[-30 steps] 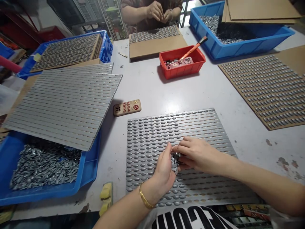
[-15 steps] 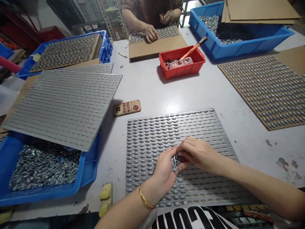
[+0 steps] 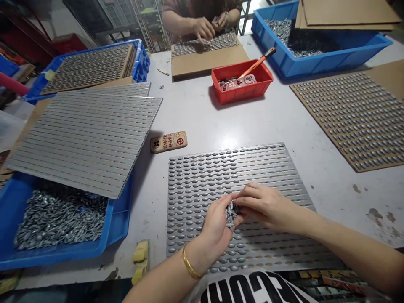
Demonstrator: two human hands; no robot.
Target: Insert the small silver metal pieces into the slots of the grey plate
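Scuffed white bench [image 3: 195,120] supports the work. Left hand [image 3: 217,223] is cupped around a heap of small grey pieces [image 3: 231,211]; right hand [image 3: 268,205] curls against the heap, fingers bunched, though whether they pinch a piece cannot be told. Directly beneath both hands lies a grooved board [image 3: 265,168], similar ovals lining its rows on the left hand's side. Farther left of that hand stands a blue bin [image 3: 120,219] of loose pieces. Risk: a slackened or tilted left palm could spill the heap; a dragging wrist could dislodge set ovals. Obscured: right fingertips and the grooves under the hands. Beyond them, a co-worker [image 3: 202,14] is cut off above.
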